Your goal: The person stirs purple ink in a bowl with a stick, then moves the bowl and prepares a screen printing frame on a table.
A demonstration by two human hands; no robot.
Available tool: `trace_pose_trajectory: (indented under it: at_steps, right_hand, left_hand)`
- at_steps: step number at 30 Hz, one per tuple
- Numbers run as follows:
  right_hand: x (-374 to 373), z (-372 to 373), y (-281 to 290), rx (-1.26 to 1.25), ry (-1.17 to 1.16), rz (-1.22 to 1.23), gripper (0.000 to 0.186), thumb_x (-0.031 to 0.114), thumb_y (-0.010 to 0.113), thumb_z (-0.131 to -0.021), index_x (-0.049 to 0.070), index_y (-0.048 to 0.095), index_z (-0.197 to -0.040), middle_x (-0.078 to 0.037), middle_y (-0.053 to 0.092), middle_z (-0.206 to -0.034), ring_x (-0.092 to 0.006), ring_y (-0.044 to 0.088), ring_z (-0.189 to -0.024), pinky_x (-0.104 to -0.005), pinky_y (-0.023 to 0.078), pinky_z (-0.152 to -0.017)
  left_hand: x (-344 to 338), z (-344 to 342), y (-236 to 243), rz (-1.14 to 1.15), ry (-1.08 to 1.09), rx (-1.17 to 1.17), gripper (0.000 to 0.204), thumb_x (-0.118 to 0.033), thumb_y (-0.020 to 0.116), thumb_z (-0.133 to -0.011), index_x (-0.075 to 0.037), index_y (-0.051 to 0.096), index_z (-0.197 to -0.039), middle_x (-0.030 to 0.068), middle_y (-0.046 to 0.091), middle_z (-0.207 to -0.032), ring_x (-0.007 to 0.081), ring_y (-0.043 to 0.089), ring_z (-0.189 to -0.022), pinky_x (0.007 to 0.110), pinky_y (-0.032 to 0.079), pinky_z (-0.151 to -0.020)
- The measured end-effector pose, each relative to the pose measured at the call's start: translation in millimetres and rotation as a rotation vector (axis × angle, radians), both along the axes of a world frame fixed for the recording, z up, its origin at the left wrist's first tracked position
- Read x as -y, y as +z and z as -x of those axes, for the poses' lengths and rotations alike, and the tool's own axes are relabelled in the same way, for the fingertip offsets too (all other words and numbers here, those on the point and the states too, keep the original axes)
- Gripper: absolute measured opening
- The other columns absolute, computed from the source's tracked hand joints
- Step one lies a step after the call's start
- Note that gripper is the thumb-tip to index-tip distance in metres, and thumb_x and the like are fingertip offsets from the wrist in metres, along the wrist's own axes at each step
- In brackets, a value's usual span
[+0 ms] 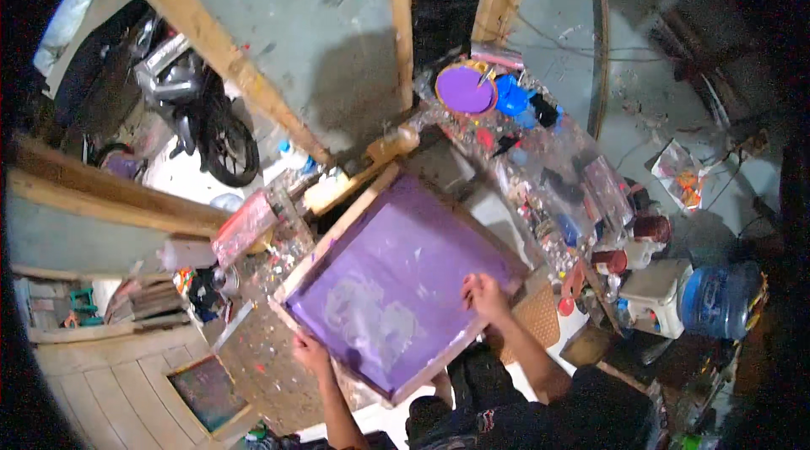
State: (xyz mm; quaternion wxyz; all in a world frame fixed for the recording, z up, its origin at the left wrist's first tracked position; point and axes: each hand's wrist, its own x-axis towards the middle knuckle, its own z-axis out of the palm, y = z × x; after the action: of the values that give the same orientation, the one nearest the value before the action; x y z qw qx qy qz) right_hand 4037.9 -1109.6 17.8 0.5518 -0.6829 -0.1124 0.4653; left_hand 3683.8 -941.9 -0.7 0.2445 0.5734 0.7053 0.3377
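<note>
A wooden-edged screen printing frame (346, 235) lies tilted in front of me, its mesh coated purple with a pale grey patterned patch toward the near left. My left hand (312, 353) is closed on the frame's near left edge. Over the right part of the mesh is my right hand (485, 296), its fingers curled together. Whatever those fingers hold, if anything, is too small to make out, and I cannot tell whether they touch the mesh.
Beyond the frame, a paint-spattered bench (527, 176) carries a tub of purple ink (466, 87) and a blue container (513, 96). A large blue water bottle (717, 302) lies at right beside a white container (656, 294). Another framed screen (207, 395) leans at lower left. A motorcycle (198, 108) stands far left.
</note>
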Motion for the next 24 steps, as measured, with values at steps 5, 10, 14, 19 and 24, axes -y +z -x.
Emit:
trace_pose_trajectory:
  at_steps: [5,10,14,19,24]
  right_hand:
    - [41.3,-56.2,-37.2,0.22,0.022,0.01,0.02,0.022,0.056,-0.096,0.003,0.061,-0.094,-0.006,0.066,-0.074,-0.0089,0.057,-0.053,-0.0224,0.044,-0.043]
    - [-4.2,-109.0,-40.0,0.61,0.156,0.011,0.016,0.017,0.065,-0.089,0.003,0.066,-0.081,-0.002,0.065,-0.072,-0.0073,0.051,-0.057,-0.0251,0.041,-0.053]
    - [-30.7,-143.3,-69.6,0.991,0.295,0.099,0.02,0.017,0.076,-0.079,0.002,0.066,-0.088,-0.001,0.064,-0.076,-0.0074,0.054,-0.069,-0.0251,0.043,-0.06]
    - [-33.9,-131.9,-69.6,1.246,0.663,0.059,0.049,0.023,0.069,-0.083,0.0,0.051,-0.123,-0.019,0.058,-0.114,-0.0357,0.057,-0.107,-0.039,0.046,-0.091]
    - [-27.2,-151.0,-93.6,1.278,0.662,-0.082,0.046,0.023,0.061,-0.087,-0.003,0.05,-0.123,-0.022,0.054,-0.119,-0.0361,0.052,-0.113,-0.041,0.041,-0.097]
  left_hand:
    - [48.3,113.5,-35.7,0.073,0.195,0.327,0.03,-0.02,0.044,-0.1,-0.002,0.054,-0.078,0.001,0.05,-0.067,0.0091,0.044,-0.056,0.026,0.035,-0.047]
    - [67.4,137.7,-79.4,-0.038,0.251,0.352,0.023,-0.018,0.053,-0.097,-0.002,0.058,-0.081,-0.001,0.051,-0.067,0.0064,0.044,-0.055,0.023,0.033,-0.045]
    - [81.0,141.1,-106.6,-0.057,0.282,-0.12,0.025,-0.021,0.055,-0.097,-0.002,0.057,-0.081,-0.0018,0.052,-0.065,0.005,0.042,-0.054,0.021,0.032,-0.047]
    - [117.1,114.4,-106.5,-0.19,0.278,0.269,0.028,-0.023,0.051,-0.098,-0.002,0.053,-0.08,-0.0017,0.051,-0.071,0.0055,0.043,-0.06,0.021,0.034,-0.054]
    - [161.1,78.2,-85.8,0.045,0.093,0.356,0.029,-0.029,0.057,-0.094,0.0,0.06,-0.094,0.0033,0.054,-0.077,0.0104,0.047,-0.066,0.026,0.041,-0.061]
